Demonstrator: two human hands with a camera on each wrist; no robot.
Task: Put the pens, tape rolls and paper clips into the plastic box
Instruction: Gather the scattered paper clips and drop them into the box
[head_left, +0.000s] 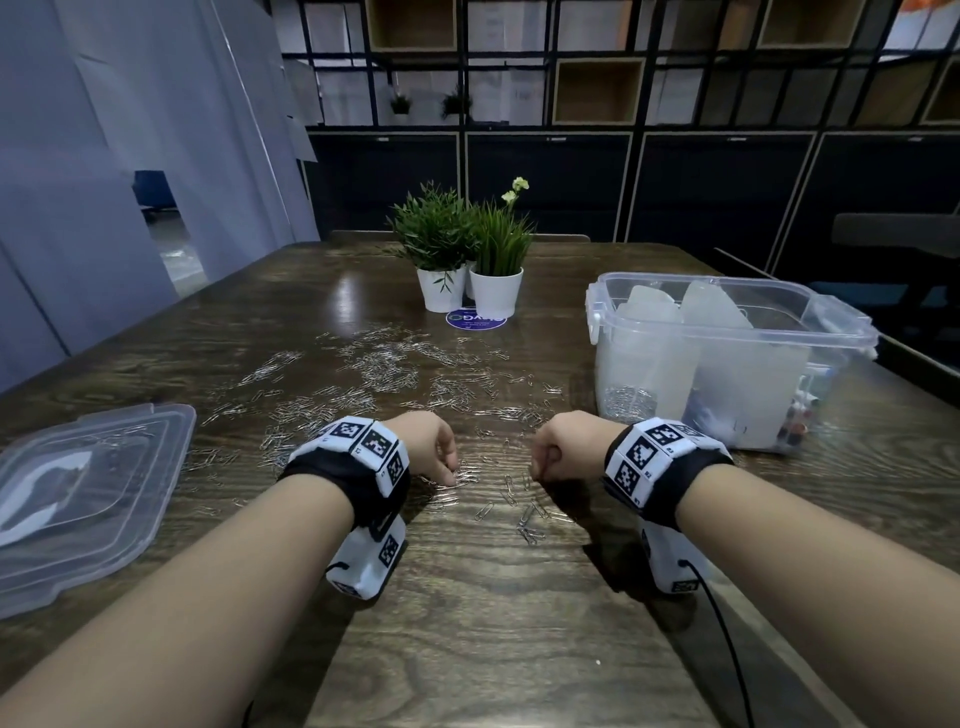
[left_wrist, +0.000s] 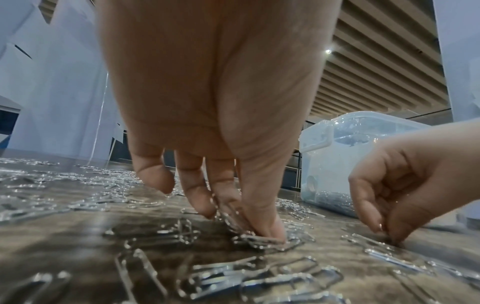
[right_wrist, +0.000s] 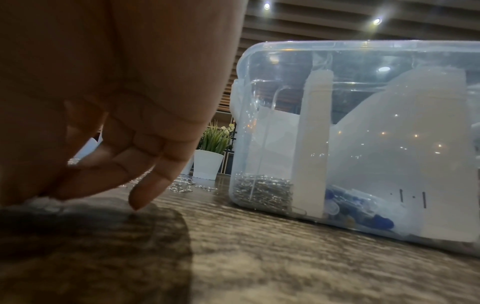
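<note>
Near: small cluster of loose clips (head_left: 524, 517) on bench (head_left: 467, 623), at 6 o'clock from both hands.

Left hand (head_left: 434, 447): fingertips (left_wrist: 270, 228) down, pinching paper clips (left_wrist: 257, 238) against bench.

Right hand (head_left: 563, 449): fingers curled, tips pressed to bench; whether a clip is caught, cannot tell.

Farther: main scatter (head_left: 384, 369) lies 12 o'clock of left hand.

Plastic box (head_left: 727, 364), lid off, at 2 o'clock of right hand, nearer that hand; clip pile (right_wrist: 262, 189) already inside.
</note>
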